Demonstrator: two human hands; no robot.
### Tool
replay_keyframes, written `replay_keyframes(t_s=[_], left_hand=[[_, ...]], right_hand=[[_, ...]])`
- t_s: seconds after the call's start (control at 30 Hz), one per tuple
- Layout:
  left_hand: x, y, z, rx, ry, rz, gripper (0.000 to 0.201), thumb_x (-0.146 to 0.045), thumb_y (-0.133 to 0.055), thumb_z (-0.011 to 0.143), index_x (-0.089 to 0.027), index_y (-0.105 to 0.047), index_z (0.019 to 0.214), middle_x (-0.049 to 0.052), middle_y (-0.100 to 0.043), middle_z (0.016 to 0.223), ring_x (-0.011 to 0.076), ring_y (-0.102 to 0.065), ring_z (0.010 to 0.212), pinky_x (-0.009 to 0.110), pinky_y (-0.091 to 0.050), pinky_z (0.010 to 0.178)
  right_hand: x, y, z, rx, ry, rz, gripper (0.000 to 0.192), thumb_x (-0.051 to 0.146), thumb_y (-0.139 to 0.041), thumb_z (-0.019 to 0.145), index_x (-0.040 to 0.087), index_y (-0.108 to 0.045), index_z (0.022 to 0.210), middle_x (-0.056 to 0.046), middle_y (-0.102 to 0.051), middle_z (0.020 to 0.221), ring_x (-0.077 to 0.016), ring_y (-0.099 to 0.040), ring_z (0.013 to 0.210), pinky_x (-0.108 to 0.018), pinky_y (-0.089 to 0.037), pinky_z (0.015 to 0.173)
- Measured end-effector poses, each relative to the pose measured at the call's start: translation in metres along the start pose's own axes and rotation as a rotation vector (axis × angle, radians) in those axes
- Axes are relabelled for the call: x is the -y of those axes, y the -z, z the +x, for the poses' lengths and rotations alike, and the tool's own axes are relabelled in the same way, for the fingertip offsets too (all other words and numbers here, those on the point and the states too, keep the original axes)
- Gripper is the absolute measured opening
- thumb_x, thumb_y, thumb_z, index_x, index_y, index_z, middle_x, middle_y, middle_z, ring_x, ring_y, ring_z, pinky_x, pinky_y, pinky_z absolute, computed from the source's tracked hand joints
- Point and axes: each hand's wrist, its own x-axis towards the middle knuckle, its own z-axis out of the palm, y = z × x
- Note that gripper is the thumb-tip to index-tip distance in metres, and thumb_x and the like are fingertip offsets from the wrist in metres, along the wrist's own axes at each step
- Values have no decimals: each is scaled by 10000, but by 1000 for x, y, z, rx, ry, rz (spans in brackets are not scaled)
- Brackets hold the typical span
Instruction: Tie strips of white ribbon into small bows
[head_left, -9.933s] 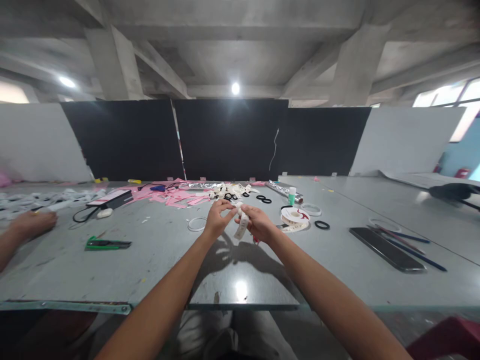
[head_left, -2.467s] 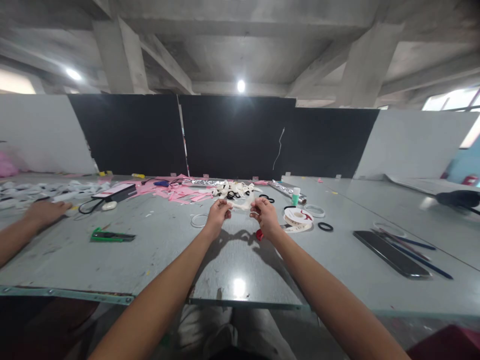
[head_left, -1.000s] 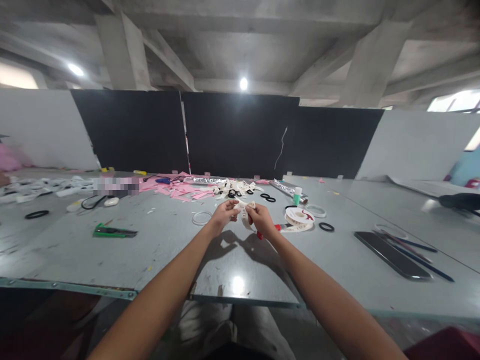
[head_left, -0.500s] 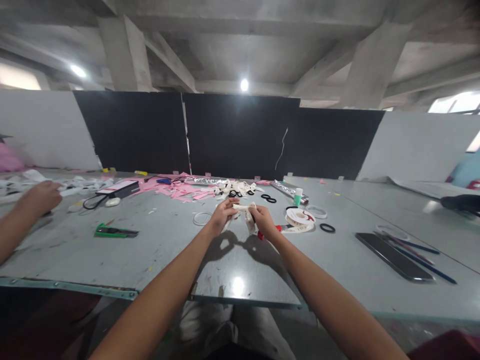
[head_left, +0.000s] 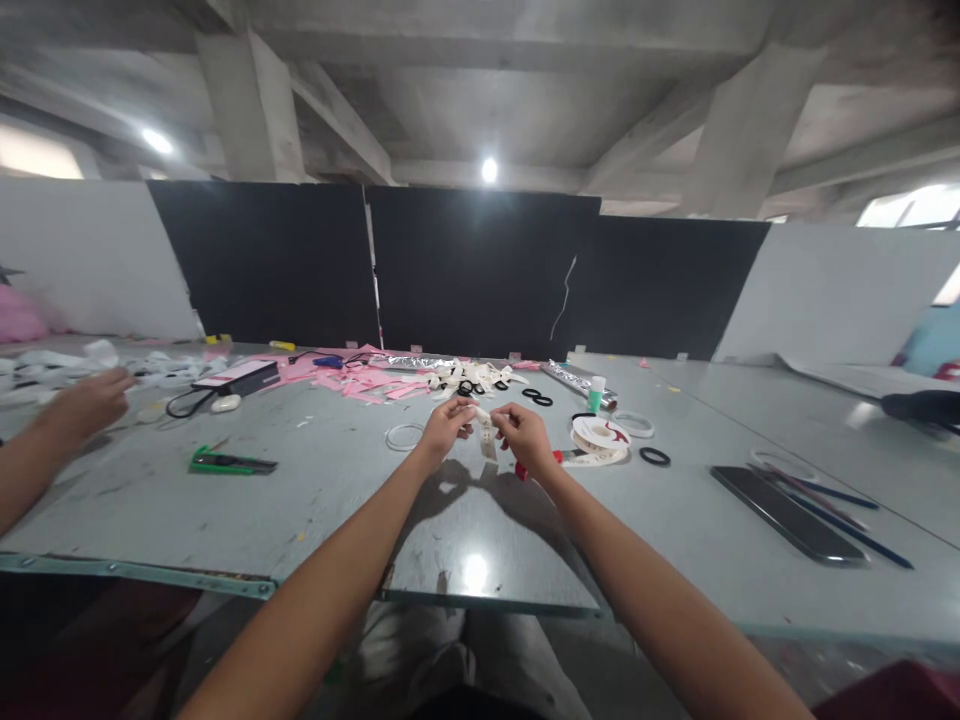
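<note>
A short length of cream printed ribbon (head_left: 488, 440) hangs between my hands above the table. My left hand (head_left: 448, 430) pinches its upper left end. The fingers of my right hand (head_left: 520, 432) are closed on the ribbon's upper right side. Under the right wrist lie red-handled scissors (head_left: 523, 471), partly hidden by the hand. Right of them a white ribbon spool (head_left: 600, 433) rests on its side, with a printed tail running toward the scissors. Beyond my hands is a pile of cream ribbon pieces (head_left: 474, 377).
A green utility knife (head_left: 231, 462) and a pale ring (head_left: 405, 437) lie to the left. On the right are a black ring (head_left: 655, 456), a glue stick (head_left: 596, 393), and a phone (head_left: 786, 515) beside pencils. Another person's hand (head_left: 90, 405) works among white strips at far left.
The ribbon between my hands now hangs straighter and nearer the left hand; its loop has opened out. My right fingers have shifted slightly. The other person's hand has moved a little right.
</note>
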Motion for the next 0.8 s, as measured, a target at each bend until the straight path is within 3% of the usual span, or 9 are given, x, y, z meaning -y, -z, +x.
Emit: replay_keyframes(t_s=[0.27, 0.4, 0.57, 0.8], left_hand=[[-1, 1, 1, -100, 46, -76, 369, -449, -754, 598, -157, -607, 767, -8, -595, 728, 72, -536, 574, 188, -409, 536], [0, 1, 3, -126, 61, -119, 370, -455, -748, 599, -162, -578, 748, -16, -576, 701, 74, -532, 564, 192, -409, 528], [1, 1, 2, -74, 48, -94, 369, -469, -735, 620, -160, -591, 762, -15, -574, 707, 72, -515, 555, 199, -405, 524], [-4, -2, -3, -6, 66, -41, 360, -384, -722, 627, -156, -672, 901, 0, -596, 709, 84, -521, 590, 203, -408, 548]], right_hand=[[0, -2, 4, -55, -39, 224, 273, 407, -584, 726, 154, -622, 823, 25, -563, 559, -102, -484, 469, -212, -392, 446], [3, -3, 2, -47, -20, 148, 271, 402, -571, 734, 153, -635, 821, 14, -578, 584, -103, -491, 491, -209, -382, 451], [2, -3, 1, 14, -35, 98, 309, 370, -591, 717, 143, -651, 919, 40, -532, 531, -102, -490, 444, -213, -401, 427], [1, 0, -1, 2, 30, -68, 252, 357, -506, 800, 151, -644, 844, 40, -517, 510, -106, -496, 440, -214, -381, 456]])
